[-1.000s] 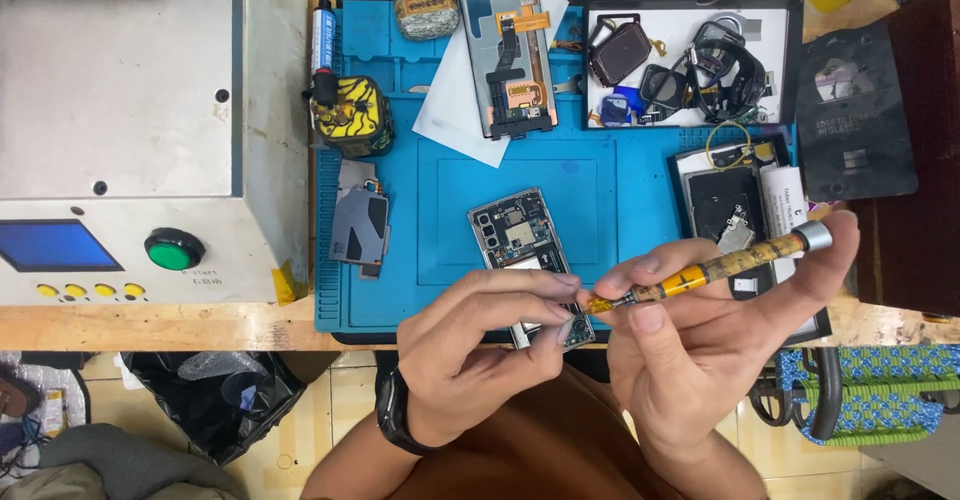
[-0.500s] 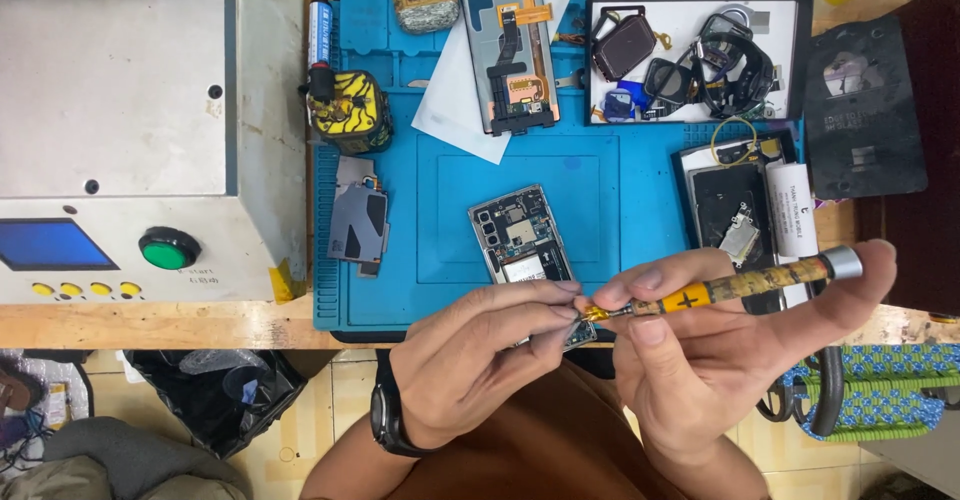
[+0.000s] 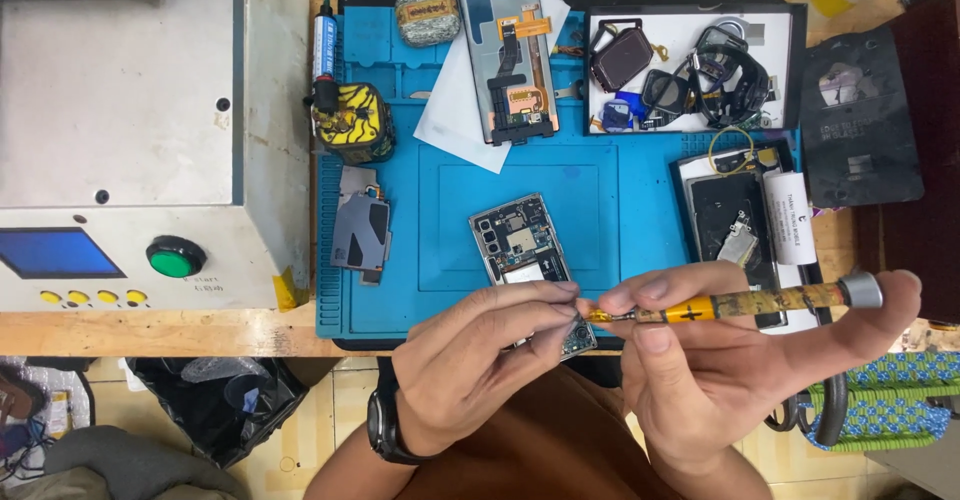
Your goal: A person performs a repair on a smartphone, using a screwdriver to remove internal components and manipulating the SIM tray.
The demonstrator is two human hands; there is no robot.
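One screwdriver (image 3: pixel 740 305), yellow-banded w/ grey end cap, is held level in the right hand (image 3: pixel 730 360), grip pinched on its shaft, cap end pressed against the forefinger; the tip is met by the left hand (image 3: pixel 480 360), whose thumb and fingers are pressed together at it, whether sth tiny is pinched there can't be told. One opened phone (image 3: pixel 515 245), back off, is laid on the blue mat (image 3: pixel 620 200) at the near bench edge, lower end hidden under both hands. Also counted: 1 detached screen panel (image 3: pixel 505 50), 1 metal shield plate (image 3: pixel 362 232), 1 white tray (image 3: pixel 690 60) of small parts, 1 grey machine (image 3: pixel 130 130) w/ 1 green button (image 3: pixel 176 257).
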